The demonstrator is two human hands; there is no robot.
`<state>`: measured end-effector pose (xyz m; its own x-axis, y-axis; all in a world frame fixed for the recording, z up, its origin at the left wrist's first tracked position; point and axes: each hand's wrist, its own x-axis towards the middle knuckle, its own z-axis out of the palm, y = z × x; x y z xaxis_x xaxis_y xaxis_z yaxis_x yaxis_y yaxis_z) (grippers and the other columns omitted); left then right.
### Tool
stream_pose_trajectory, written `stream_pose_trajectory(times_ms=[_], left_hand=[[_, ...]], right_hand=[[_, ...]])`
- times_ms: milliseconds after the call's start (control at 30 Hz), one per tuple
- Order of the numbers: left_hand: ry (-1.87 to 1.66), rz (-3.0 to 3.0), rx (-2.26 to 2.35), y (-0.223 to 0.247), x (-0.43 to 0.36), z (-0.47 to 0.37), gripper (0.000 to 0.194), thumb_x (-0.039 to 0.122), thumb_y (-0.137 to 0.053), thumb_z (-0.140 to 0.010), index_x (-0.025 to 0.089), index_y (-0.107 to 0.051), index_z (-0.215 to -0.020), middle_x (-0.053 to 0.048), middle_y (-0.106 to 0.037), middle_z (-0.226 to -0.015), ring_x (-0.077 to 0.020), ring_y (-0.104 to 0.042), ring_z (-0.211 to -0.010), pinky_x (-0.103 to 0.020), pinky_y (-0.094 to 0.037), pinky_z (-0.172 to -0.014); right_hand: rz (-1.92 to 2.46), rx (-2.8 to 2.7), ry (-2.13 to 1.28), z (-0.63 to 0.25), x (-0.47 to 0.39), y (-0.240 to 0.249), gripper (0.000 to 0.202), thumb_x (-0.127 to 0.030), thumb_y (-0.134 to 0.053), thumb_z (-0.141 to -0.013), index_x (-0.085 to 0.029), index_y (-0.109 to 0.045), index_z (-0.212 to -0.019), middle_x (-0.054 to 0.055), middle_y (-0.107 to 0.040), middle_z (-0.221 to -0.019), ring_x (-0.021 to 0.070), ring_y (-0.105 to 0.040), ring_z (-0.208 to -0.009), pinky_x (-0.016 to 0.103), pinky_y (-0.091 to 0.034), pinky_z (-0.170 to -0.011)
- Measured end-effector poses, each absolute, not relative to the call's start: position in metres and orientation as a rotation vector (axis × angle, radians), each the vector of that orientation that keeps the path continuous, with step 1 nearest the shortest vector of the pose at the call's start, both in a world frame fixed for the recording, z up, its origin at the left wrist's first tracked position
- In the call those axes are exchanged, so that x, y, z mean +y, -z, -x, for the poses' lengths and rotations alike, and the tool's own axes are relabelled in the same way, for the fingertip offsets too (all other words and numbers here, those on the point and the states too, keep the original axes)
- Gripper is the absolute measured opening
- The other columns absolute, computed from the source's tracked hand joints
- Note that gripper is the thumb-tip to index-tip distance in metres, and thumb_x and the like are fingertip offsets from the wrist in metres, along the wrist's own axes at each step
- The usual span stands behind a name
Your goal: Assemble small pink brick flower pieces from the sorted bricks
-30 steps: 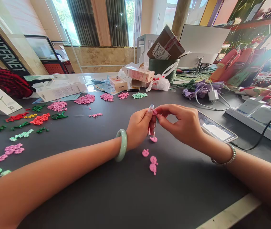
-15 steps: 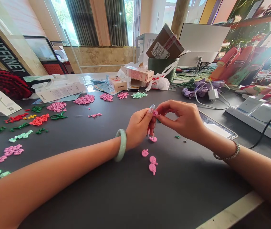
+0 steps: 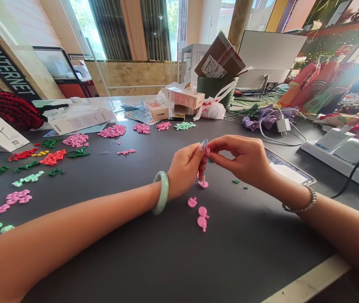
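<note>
Over the middle of the dark table my left hand [image 3: 188, 163] and my right hand [image 3: 241, 155] meet at the fingertips. Between them is a small pink building piece [image 3: 207, 150], mostly covered by the fingers. My left hand is closed around it with the thumb on top. Thumb and forefinger of my right hand pinch it from the other side. Below the hands lie several round pink pieces with tabs; one pink piece [image 3: 202, 223] is nearest me and another pink piece [image 3: 192, 202] is a little farther off.
Sorted piles of pieces spread left, among them red pieces [image 3: 53, 157], mint pieces [image 3: 28, 179] and a pink pile [image 3: 112, 131]. A white box [image 3: 1, 128] stands far left. At right are a tablet [image 3: 288, 168], a power strip [image 3: 344, 164] and purple flowers [image 3: 261, 118].
My right hand has dipped very slightly at the pink piece. Both hands keep their grip, and the pieces on the table lie as before.
</note>
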<state>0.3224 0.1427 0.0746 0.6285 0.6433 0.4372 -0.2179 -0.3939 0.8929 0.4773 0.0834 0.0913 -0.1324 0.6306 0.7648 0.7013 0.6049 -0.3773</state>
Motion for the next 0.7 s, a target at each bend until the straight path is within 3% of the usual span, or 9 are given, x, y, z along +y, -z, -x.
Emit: stream_pose_trajectory(times_ms=[233, 433, 567, 700], left_hand=[[-0.995, -1.866, 0.381, -0.074, 0.143, -0.321, 0.044, 0.047, -0.038, -0.100, 0.018, -0.043, -0.067, 0.005, -0.045, -0.058, -0.0055, -0.049, -0.046, -0.017, -0.041, -0.045], [-1.039, -2.055, 0.432, -0.074, 0.149, -0.321, 0.041, 0.039, -0.037, -0.101, 0.018, -0.043, -0.065, 0.005, -0.047, -0.054, -0.0060, -0.049, -0.046, -0.018, -0.039, -0.048], [-1.138, -2.127, 0.477, -0.073, 0.168, -0.320, 0.044, 0.040, -0.036, -0.101, 0.018, -0.043, -0.064, 0.004, -0.049, -0.055, -0.0066, -0.049, -0.048, -0.019, -0.040, -0.052], [-1.223, -2.080, 0.592, -0.073, 0.189, -0.319, 0.045, 0.043, -0.035, -0.101, 0.019, -0.046, -0.065, 0.005, -0.049, -0.054, -0.0074, -0.051, -0.047, -0.020, -0.041, -0.052]], right_hand=[[1.066, -1.737, -0.059, -0.472, 0.085, -0.084, 0.004, -0.019, -0.065, -0.081, -0.019, -0.062, -0.080, -0.001, -0.066, -0.074, 0.0118, -0.061, -0.066, 0.027, -0.053, -0.065], [1.074, -1.687, -0.431, -0.474, 0.098, -0.088, 0.009, -0.022, -0.064, -0.076, -0.019, -0.058, -0.082, -0.002, -0.059, -0.074, 0.0112, -0.054, -0.068, 0.028, -0.051, -0.066], [1.104, -1.696, -0.615, -0.479, 0.120, -0.102, 0.016, -0.027, -0.071, -0.074, -0.018, -0.059, -0.077, -0.002, -0.056, -0.069, 0.0101, -0.051, -0.064, 0.025, -0.045, -0.059], [1.186, -1.629, -0.820, -0.474, 0.149, -0.114, 0.021, -0.023, -0.080, -0.068, -0.017, -0.060, -0.071, -0.003, -0.057, -0.063, 0.0085, -0.052, -0.060, 0.023, -0.043, -0.055]])
